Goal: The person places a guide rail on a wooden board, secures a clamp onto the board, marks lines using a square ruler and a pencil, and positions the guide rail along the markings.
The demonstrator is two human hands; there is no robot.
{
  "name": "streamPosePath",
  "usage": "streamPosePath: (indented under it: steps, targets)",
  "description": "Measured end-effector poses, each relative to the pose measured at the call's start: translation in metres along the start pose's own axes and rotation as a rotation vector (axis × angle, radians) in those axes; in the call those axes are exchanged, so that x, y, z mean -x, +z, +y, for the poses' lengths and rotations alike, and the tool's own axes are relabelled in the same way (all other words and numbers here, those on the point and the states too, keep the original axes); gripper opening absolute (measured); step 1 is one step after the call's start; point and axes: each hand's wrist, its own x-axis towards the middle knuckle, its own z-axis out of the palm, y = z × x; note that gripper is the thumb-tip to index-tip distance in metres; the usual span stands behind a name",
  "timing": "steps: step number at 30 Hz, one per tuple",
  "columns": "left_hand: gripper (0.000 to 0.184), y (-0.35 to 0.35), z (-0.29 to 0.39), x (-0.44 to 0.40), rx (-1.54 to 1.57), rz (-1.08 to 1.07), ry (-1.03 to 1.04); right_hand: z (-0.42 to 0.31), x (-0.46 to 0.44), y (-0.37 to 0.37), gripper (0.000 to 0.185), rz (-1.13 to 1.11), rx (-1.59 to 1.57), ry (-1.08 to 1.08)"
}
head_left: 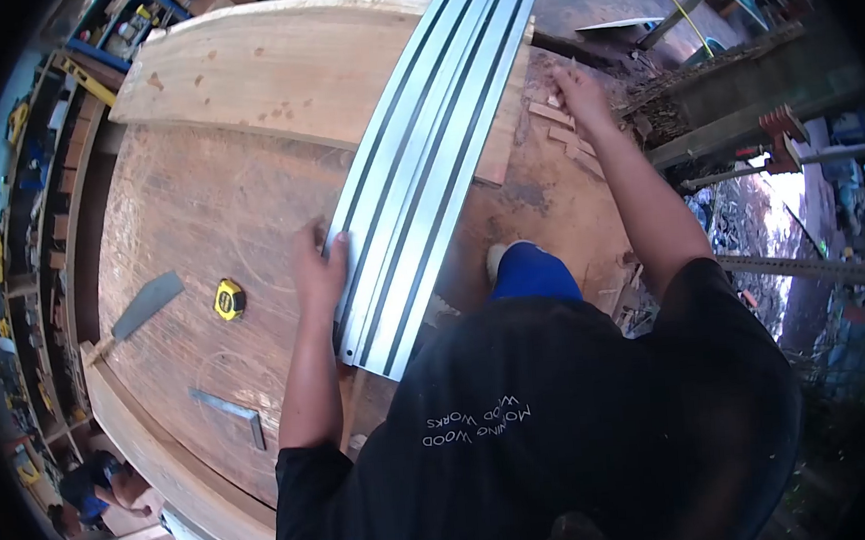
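A long ridged silvery metal guide rail [417, 186] with dark stripes runs slantwise from the top of the view down to my body. It crosses a pale wooden slab [269, 76] that has a live edge. My left hand [322, 263] grips the rail's left edge near its lower end, thumb on top and fingers partly hidden behind the edge. To the right of the rail, apart from it, my right hand [584, 97] hangs with loosely bent fingers spread near several small wood offcuts [569, 138]. Nothing clearly shows in it.
On the worktable [188, 217] lie a yellow tape measure [229, 299], a handsaw [149, 305] and a try square [230, 410]. Shelves of tools [46, 267] line the left side. Another person [102, 489] bends over at the lower left. Clamps [783, 140] and timber stand at right.
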Motion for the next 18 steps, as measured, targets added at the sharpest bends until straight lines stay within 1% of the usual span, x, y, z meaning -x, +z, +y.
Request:
streamPosePath:
  steps: [1,2,4,5,6,7,8,9,10,12,13,14,15,16,18]
  targets:
    - [0.028,-0.004,0.011,0.004,-0.006,0.241,0.222,-0.002,-0.017,-0.003,0.023,0.034,-0.001,-0.012]
    - [0.028,-0.009,0.019,0.011,-0.016,0.245,0.191,-0.001,-0.039,-0.009,0.022,0.046,0.012,0.011]
    - [0.02,-0.02,0.039,0.035,0.434,-0.053,0.046,0.002,-0.094,-0.023,0.024,0.065,0.058,0.035]
    - [0.021,-0.019,0.051,0.045,0.544,-0.244,-0.017,0.01,-0.13,-0.029,0.028,0.083,0.109,0.033]
    - [0.022,-0.017,0.067,0.055,0.662,-0.429,-0.087,0.011,-0.157,-0.031,0.033,0.086,0.116,0.077]
    - [0.023,-0.009,0.092,0.061,0.763,-0.544,-0.168,0.015,-0.186,-0.028,0.039,0.074,0.087,0.059]
    - [0.027,0.013,0.1,0.074,0.83,-0.577,-0.337,0.029,-0.222,-0.033,0.042,-0.003,0.044,0.055]
    - [0.03,0.037,0.109,0.082,0.861,-0.557,-0.425,0.023,-0.234,-0.028,0.045,-0.071,-0.057,0.087]
    - [0.033,0.062,0.116,0.088,0.892,-0.54,-0.51,0.022,-0.251,-0.023,0.046,-0.127,-0.078,0.131]
    - [0.046,0.116,0.114,0.099,1.061,-0.291,-0.746,0.029,-0.277,-0.018,0.049,-0.3,-0.184,0.225]
    - [0.05,0.133,0.117,0.095,1.257,-0.141,-0.787,0.029,-0.278,-0.011,0.049,-0.34,-0.179,0.239]
    - [0.054,0.15,0.121,0.091,1.293,-0.029,-0.746,0.028,-0.274,-0.006,0.05,-0.397,-0.273,0.221]
    - [0.053,0.167,0.125,0.087,1.364,0.068,-0.715,0.025,-0.27,-0.002,0.051,-0.453,-0.369,0.205]
    - [0.052,0.18,0.129,0.082,1.43,0.165,-0.678,0.024,-0.272,-0.001,0.054,-0.482,-0.38,0.249]
    - [0.049,0.196,0.141,0.069,1.55,0.392,-0.674,0.022,-0.27,0.003,0.05,-0.465,-0.42,0.224]
